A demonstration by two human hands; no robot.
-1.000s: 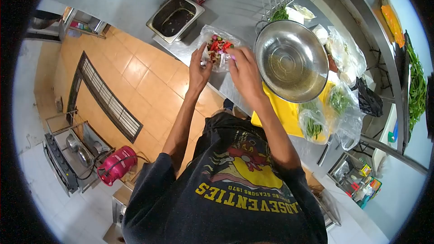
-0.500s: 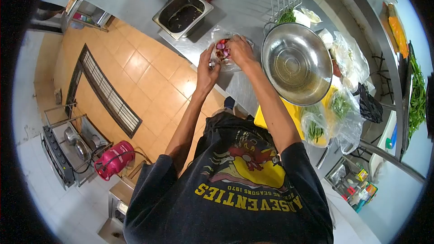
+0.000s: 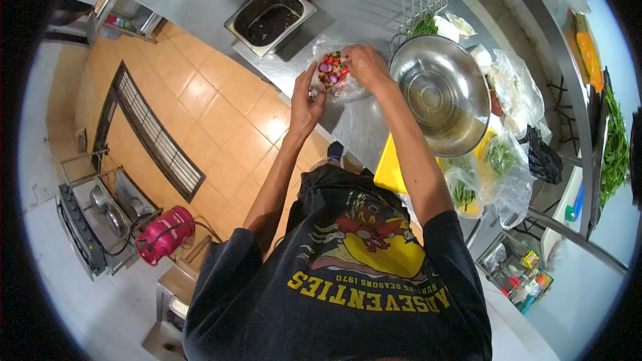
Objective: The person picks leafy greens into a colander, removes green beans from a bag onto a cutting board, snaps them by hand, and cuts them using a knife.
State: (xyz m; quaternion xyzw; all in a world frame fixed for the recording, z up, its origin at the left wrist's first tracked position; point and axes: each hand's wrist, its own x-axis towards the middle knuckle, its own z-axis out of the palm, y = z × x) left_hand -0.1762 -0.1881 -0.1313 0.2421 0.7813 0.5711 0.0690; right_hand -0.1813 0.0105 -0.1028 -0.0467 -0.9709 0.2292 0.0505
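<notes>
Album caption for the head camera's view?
Left hand and right hand at chopped vegetables in a plastic bag, beside a metal bowl.

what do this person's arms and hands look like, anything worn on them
The left hand and right hand are bare, without gloves; no watch or bracelet shows. Loose, plain black fabric short sleeves cover the upper arms, leaving the slim forearms uncovered. They belong to a black T-shirt with yellow lettering and a cartoon print.

Bright, w/ glare on floor (image 3: 221,108) — fisheye warp, dk corners
</notes>
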